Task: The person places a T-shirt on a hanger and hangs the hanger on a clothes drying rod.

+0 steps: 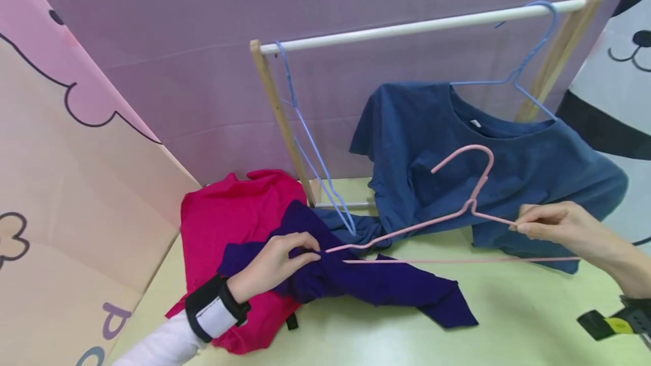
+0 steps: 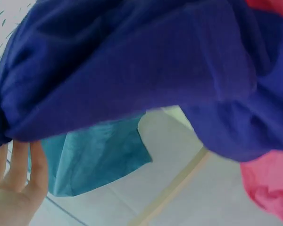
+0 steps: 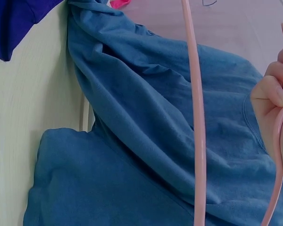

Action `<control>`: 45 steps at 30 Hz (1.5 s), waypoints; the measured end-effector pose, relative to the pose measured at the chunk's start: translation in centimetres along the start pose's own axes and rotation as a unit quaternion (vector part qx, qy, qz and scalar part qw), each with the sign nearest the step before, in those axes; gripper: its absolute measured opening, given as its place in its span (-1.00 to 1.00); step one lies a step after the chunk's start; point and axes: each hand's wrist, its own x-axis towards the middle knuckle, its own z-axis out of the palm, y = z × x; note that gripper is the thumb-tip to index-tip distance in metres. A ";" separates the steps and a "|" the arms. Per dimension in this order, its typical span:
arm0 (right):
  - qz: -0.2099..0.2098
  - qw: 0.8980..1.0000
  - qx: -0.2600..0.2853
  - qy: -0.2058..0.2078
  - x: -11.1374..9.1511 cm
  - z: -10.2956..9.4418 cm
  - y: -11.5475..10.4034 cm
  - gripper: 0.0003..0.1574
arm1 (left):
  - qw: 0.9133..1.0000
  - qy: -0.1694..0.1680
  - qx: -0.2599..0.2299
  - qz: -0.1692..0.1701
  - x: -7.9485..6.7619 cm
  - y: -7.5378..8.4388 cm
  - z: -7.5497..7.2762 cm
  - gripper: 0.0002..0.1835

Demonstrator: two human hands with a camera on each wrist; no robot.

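Observation:
My right hand (image 1: 564,227) grips one shoulder of a pink hanger (image 1: 480,186), whose hook points upward. The opposite end of the hanger meets a dark purple garment (image 1: 386,284), which covers its tip. At that spot my left hand (image 1: 277,261) pinches the garment's fabric between thumb and fingers. In the left wrist view, purple cloth hangs over the fingers (image 2: 20,165) and hides their tips. The right wrist view shows the pink hanger's bar (image 3: 198,117) crossing in front of a blue T-shirt.
Behind, a rack with a white rail (image 1: 407,30) and wooden posts carries a blue T-shirt (image 1: 422,151) on a blue hanger (image 1: 539,44). Another blue hanger (image 1: 325,174) hangs bare at its left end. A red garment (image 1: 229,213) lies on the pale table (image 1: 366,338), partly under the purple one.

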 end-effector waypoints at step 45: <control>-0.067 0.991 0.090 -0.077 3.0 10.8 -2.1 -0.80 | 0.997 -0.011 -0.042 -0.071 2.5 2.4 2.3 -0.87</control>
